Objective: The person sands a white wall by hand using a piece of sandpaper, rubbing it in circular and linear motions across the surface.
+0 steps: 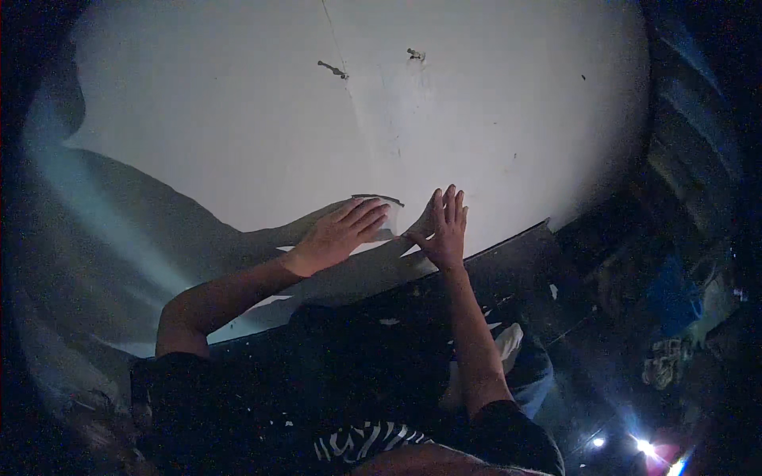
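Note:
Both my hands reach forward to a large pale surface [262,103], and neither holds anything I can make out. My left hand [341,234] lies palm down with its fingers stretched toward the upper right. A thin dark curved line [378,197] runs just beyond those fingertips, and a small lighter patch [390,222] shows beside them. To its right, my right hand [446,234] has straight fingers pointing up and its thumb held out toward the left hand. Its fingertips are at the pale surface; how firmly they touch I cannot tell.
Farther off, two small dark fittings or marks [333,70] sit on the pale surface, a thin line rising from one. The surface ends near me at a dark edge [508,242]. Right of my forearm are a crumpled white item [509,341], a blue item [675,297] and bright lights [644,447].

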A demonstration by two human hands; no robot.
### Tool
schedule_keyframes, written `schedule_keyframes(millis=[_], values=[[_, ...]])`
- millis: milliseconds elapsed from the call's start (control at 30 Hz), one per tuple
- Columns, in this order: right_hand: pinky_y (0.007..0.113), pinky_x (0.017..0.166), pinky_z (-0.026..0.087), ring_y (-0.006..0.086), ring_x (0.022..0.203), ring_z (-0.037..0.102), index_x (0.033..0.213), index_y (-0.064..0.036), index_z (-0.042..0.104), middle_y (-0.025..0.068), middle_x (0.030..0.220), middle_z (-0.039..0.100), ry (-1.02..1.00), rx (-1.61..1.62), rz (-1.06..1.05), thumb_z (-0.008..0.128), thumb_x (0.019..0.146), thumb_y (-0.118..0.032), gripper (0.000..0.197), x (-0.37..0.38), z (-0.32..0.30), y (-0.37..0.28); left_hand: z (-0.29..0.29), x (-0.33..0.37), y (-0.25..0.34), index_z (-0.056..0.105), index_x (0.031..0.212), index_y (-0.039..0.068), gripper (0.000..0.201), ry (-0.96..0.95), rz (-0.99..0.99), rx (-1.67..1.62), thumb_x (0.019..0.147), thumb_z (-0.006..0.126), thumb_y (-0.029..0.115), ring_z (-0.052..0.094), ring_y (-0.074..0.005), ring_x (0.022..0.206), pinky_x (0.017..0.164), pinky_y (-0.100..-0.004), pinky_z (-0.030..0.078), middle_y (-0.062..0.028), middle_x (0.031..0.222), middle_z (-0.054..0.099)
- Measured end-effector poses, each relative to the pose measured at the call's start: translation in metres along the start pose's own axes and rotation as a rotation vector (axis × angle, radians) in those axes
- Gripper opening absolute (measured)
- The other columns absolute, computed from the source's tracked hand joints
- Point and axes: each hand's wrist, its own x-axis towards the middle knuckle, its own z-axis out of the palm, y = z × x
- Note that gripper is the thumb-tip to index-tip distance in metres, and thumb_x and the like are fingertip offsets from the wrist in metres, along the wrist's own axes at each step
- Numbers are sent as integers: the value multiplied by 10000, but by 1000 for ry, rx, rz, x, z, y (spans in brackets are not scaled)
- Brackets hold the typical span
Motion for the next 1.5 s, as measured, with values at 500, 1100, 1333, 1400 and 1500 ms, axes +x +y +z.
schedule_keyframes(millis=[500, 1100, 1333, 1400, 1500], values=[[635, 1162, 189, 448, 1499, 103, 1565, -107, 231, 232, 1625, 133, -11, 2, 9, 887, 610, -451, 1208, 0, -1, -1, -63, 30, -73, 440, 1469, 130, 565, 232, -357, 78, 916, 525, 208, 300, -279, 1462, 1214, -499, 201, -60, 1563, 369], [643, 1159, 187, 449, 1496, 114, 1566, -126, 237, 202, 1632, 140, 11, 10, 6, 861, 656, -426, 1144, -1, 0, 0, -76, 28, -99, 485, 1439, 138, 542, 359, -375, 56, 900, 540, 127, 331, -300, 1439, 1199, -512, 224, -70, 1554, 375], [634, 1162, 190, 439, 1497, 126, 1564, -128, 242, 197, 1632, 145, -24, -20, 6, 871, 648, -409, 1147, 0, -3, 0, -58, 27, -67, 446, 1465, 114, 540, 186, -333, 81, 930, 507, 147, 319, -279, 1451, 1210, -489, 210, -81, 1552, 384], [630, 1166, 187, 433, 1499, 125, 1564, -128, 243, 195, 1632, 145, -26, -3, 24, 880, 632, -396, 1160, 0, -5, -1, -42, 17, -44, 444, 1462, 103, 537, 164, -261, 31, 931, 501, 160, 317, -275, 1453, 1212, -489, 206, -90, 1549, 386], [634, 1167, 188, 420, 1500, 134, 1560, -133, 251, 189, 1631, 156, -8, 27, 24, 884, 610, -382, 1169, -1, -6, -2, -18, 6, -8, 448, 1449, 89, 532, 69, -140, -51, 928, 497, 180, 315, -273, 1454, 1215, -490, 204, -104, 1543, 390]])
